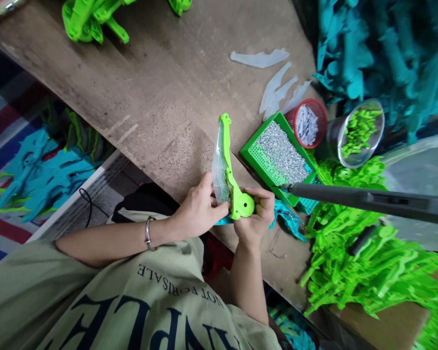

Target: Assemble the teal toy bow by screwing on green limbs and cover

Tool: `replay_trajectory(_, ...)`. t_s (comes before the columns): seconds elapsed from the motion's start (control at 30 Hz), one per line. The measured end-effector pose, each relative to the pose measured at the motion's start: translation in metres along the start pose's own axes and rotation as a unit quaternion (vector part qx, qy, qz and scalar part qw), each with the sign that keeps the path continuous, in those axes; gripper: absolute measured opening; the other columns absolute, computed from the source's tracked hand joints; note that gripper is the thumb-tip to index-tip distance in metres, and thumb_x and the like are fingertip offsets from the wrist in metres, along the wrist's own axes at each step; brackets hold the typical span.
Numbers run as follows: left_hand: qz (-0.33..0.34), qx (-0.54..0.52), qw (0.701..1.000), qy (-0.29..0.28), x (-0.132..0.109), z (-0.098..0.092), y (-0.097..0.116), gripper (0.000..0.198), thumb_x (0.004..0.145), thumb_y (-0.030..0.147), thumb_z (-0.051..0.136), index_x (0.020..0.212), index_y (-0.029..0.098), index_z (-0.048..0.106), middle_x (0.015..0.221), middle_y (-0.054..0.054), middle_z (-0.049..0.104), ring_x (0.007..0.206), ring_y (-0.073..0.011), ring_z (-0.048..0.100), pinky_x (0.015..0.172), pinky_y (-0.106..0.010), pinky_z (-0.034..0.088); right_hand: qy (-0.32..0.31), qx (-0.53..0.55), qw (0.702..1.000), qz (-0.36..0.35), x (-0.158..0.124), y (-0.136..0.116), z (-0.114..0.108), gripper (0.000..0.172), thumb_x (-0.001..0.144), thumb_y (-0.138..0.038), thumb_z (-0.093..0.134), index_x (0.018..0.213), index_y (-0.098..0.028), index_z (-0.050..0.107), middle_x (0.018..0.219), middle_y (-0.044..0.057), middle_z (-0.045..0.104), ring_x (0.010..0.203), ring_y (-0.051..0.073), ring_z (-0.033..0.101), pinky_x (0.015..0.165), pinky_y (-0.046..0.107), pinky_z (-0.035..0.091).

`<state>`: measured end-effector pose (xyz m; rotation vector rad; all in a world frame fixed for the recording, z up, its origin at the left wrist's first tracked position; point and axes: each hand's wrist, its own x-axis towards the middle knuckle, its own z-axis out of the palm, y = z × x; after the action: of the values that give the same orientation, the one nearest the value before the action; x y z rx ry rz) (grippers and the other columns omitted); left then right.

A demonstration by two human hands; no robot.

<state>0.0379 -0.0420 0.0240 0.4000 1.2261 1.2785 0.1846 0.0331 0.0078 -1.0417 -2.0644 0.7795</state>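
My right hand (253,214) grips the round end of a long green plastic part (227,150) near the table's front edge. Thumb and fingers of my left hand (200,206) pinch a clear plastic piece (219,167), which lies along the green part's left side. A bit of teal plastic shows under my hands. Just right of the green part is a green basket (253,138) full of small metal pieces. The dark tip of a grey power screwdriver (350,197) points at that basket's lower edge, with no hand on it.
On the table (160,87) lie loose clear pieces (259,58). A red basket (310,101) of white parts stands beside a clear tub (361,131) of small green parts. Green parts (368,262) pile at the right, teal ones (354,58) at the top right. More green parts (91,19) lie top left.
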Motion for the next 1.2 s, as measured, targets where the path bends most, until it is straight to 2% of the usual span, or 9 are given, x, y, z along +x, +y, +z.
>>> replay_trajectory(0.2, -0.031, -0.017, 0.999, -0.007, 0.007, -0.004, -0.001, 0.037, 0.073, 0.010, 0.065, 0.101, 0.022, 0.042, 0.083, 0.002, 0.070, 0.066, -0.0146, 0.072, 0.058, -0.023, 0.056, -0.045, -0.043, 0.995, -0.079, 0.004, 0.001, -0.003, 0.040, 0.069, -0.016, 0.061, 0.107, -0.026, 0.065, 0.091, 0.001, 0.071, 0.077, 0.020, 0.069, 0.066, 0.032, 0.055)
replay_trajectory(0.47, -0.043, -0.048, 0.998, -0.005, 0.010, -0.005, -0.001, 0.039, 0.071, 0.010, 0.065, 0.101, 0.022, 0.043, 0.087, 0.001, 0.072, 0.067, -0.0142, 0.072, 0.058, -0.022, 0.056, -0.114, -0.031, 0.986, -0.115, 0.010, -0.002, -0.010, 0.050, 0.073, -0.022, 0.056, 0.122, -0.027, 0.064, 0.104, 0.006, 0.075, 0.089, 0.026, 0.072, 0.075, 0.042, 0.059)
replay_trajectory(0.6, -0.041, -0.038, 0.998, 0.001, 0.010, -0.007, -0.001, 0.037, 0.070, 0.011, 0.065, 0.098, 0.022, 0.043, 0.079, 0.004, 0.069, 0.062, -0.0121, 0.068, 0.054, -0.020, 0.051, -0.143, -0.026, 0.982, -0.118, 0.012, -0.003, -0.012, 0.055, 0.073, -0.023, 0.055, 0.127, -0.027, 0.063, 0.110, 0.007, 0.074, 0.096, 0.029, 0.071, 0.082, 0.047, 0.059)
replay_trajectory(0.7, -0.048, -0.043, 0.998, 0.009, 0.011, -0.009, -0.001, 0.035, 0.070, 0.011, 0.065, 0.095, 0.022, 0.043, 0.082, 0.004, 0.069, 0.060, -0.0098, 0.065, 0.051, -0.018, 0.049, -0.162, -0.019, 0.980, -0.116, 0.013, -0.005, -0.012, 0.058, 0.073, -0.019, 0.055, 0.129, -0.028, 0.061, 0.113, 0.007, 0.073, 0.099, 0.029, 0.071, 0.084, 0.048, 0.059)
replay_trajectory(0.97, -0.102, -0.074, 0.992, 0.025, 0.015, -0.010, 0.011, 0.049, 0.064, 0.016, 0.073, 0.106, 0.020, 0.047, 0.085, 0.002, 0.072, 0.070, -0.0155, 0.072, 0.060, -0.026, 0.060, -0.203, 0.005, 0.974, -0.098, 0.017, -0.003, -0.016, 0.072, 0.070, -0.017, 0.055, 0.141, -0.026, 0.048, 0.130, 0.010, 0.068, 0.115, 0.029, 0.068, 0.096, 0.050, 0.059)
replay_trajectory(1.1, -0.092, -0.059, 0.994, 0.026, 0.016, -0.008, 0.017, 0.051, 0.062, 0.019, 0.075, 0.106, 0.019, 0.050, 0.084, 0.002, 0.073, 0.071, -0.0173, 0.073, 0.060, -0.026, 0.060, -0.194, 0.026, 0.977, -0.087, 0.019, 0.003, -0.024, 0.070, 0.070, -0.020, 0.054, 0.140, -0.025, 0.048, 0.137, 0.010, 0.065, 0.121, 0.029, 0.066, 0.102, 0.051, 0.057)
replay_trajectory(1.2, -0.088, -0.039, 0.995, 0.027, 0.016, -0.007, 0.021, 0.050, 0.061, 0.019, 0.076, 0.105, 0.019, 0.052, 0.085, 0.001, 0.074, 0.073, -0.0185, 0.074, 0.062, -0.028, 0.061, -0.171, 0.042, 0.981, -0.081, 0.020, 0.006, -0.033, 0.066, 0.072, -0.020, 0.054, 0.137, -0.026, 0.049, 0.134, 0.009, 0.067, 0.123, 0.028, 0.066, 0.104, 0.050, 0.056)
